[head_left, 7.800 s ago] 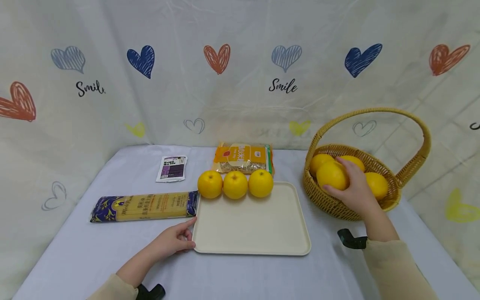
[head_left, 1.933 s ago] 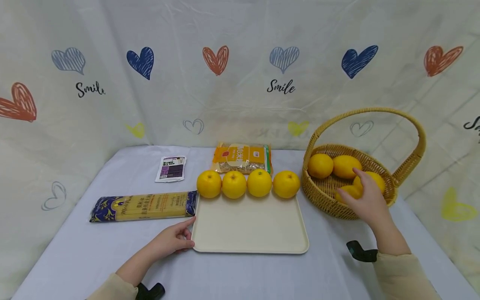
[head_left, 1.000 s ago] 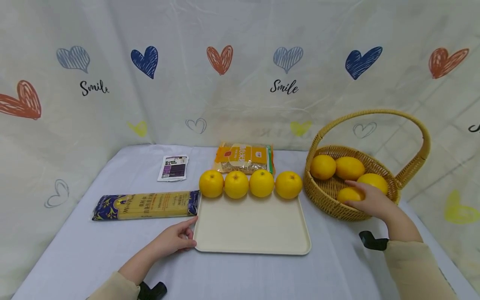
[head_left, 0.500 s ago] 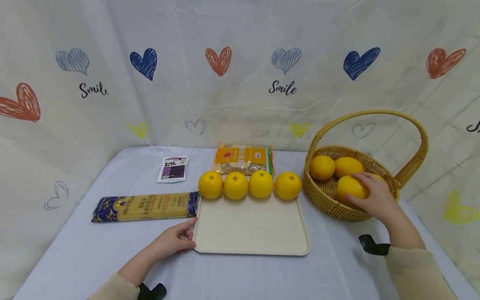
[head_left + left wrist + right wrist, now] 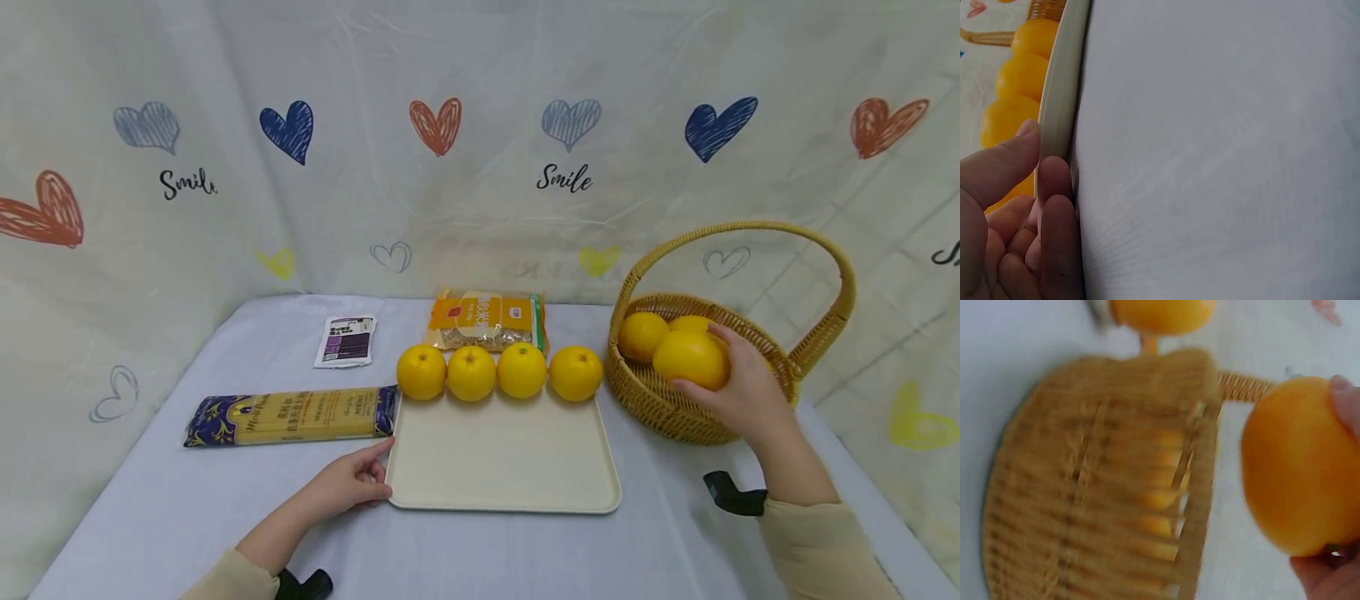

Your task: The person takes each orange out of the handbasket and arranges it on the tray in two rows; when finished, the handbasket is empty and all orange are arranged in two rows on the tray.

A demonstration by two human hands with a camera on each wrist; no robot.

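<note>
In the head view my right hand grips a yellow-orange orange just above the wicker basket. The thumb and fingertips hold its sides, and the right wrist view shows this orange beside the rim. More oranges lie in the basket, some partly hidden by the hand. My left hand touches the left edge of the cream tray with its index finger and thumb, the other fingers bent behind. Several oranges stand in a row along the tray's far edge.
Left of the tray lies a long spaghetti packet. A small white and purple sachet is farther back. Behind the row of oranges sits an orange bag of grain. The tall handle arches over the basket.
A fourth orange joined the row on the tray earlier. My right hand then reached into the basket, took hold of another orange and raised it leftward. The left hand stays at the tray's edge.
</note>
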